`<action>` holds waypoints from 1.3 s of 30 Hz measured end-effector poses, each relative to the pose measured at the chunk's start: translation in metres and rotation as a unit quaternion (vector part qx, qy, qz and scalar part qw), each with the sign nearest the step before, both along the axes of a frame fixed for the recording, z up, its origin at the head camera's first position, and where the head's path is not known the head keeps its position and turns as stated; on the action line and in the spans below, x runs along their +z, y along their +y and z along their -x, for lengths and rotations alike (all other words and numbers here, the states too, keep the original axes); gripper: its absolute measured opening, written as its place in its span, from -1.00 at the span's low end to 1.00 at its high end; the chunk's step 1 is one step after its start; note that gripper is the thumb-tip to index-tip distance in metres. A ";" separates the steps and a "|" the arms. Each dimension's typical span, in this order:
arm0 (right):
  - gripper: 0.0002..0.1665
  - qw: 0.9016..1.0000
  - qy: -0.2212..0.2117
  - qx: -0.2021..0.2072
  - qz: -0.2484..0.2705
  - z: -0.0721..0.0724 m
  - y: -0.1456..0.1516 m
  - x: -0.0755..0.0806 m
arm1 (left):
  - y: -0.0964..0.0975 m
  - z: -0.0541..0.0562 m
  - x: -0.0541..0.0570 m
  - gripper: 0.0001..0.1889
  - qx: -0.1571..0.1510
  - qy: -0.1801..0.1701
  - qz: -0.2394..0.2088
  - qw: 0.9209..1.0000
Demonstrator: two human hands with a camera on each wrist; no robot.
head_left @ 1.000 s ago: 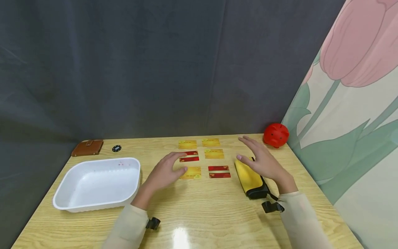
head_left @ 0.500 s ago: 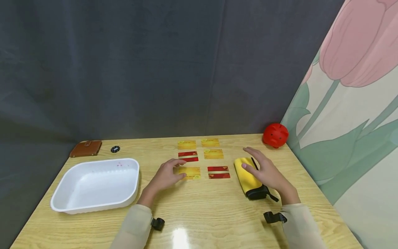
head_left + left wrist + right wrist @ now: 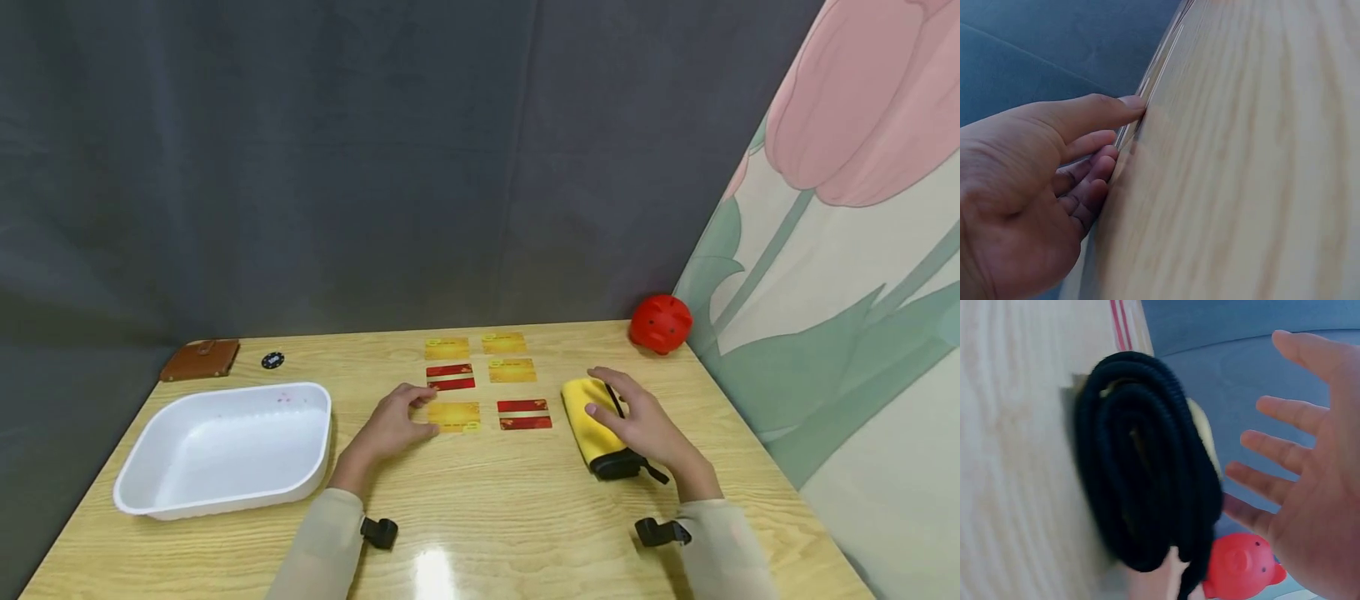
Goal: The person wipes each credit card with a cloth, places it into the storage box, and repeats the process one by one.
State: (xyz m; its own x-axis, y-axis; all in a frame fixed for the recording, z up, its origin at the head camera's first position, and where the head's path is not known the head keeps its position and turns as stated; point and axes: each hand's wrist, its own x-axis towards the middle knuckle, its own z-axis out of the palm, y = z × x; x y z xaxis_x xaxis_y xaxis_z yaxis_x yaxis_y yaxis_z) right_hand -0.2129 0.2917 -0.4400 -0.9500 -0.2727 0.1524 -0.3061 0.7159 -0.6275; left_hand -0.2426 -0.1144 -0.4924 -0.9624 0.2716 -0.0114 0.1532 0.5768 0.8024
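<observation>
My left hand [image 3: 393, 423] is at the left end of the nearest gold bank card [image 3: 456, 417], thumb at its lower corner and index finger near its upper one. In the left wrist view the fingers [image 3: 1082, 194] are bent, with the thumb apart from them and its tip at the table surface. My right hand [image 3: 651, 423], its fingers spread and holding nothing, is above and beside a rolled yellow cloth [image 3: 592, 421] with black edging. The right wrist view shows the black coiled end of the roll [image 3: 1141, 462] in front of the palm.
Red cards [image 3: 450, 377] [image 3: 524, 414] and more gold cards [image 3: 512, 371] lie flat in two columns. A white tray [image 3: 217, 504] stands at left, with a brown wallet [image 3: 201, 360] and black poker chip [image 3: 273, 360] behind. A red piggy bank [image 3: 660, 324] sits at the back right.
My left hand has come down and back from the red card to the nearest gold card, its fingers drawing closer together. My right hand has lowered toward the rolled cloth.
</observation>
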 end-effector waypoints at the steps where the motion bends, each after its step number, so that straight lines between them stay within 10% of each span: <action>1: -0.26 1.000 0.000 0.001 0.001 0.000 0.000 -0.002 | 0.000 0.000 0.000 -0.42 0.000 -0.001 0.005 1.000; 22: -0.24 0.999 -0.002 -0.026 -0.023 0.006 -0.003 -0.029 | 0.004 0.004 0.008 -0.60 -0.002 -0.030 0.032 0.999; 39: -0.30 0.998 0.039 -0.037 -0.021 0.012 -0.001 -0.051 | 0.002 0.006 0.004 -0.64 -0.001 0.022 -0.016 1.000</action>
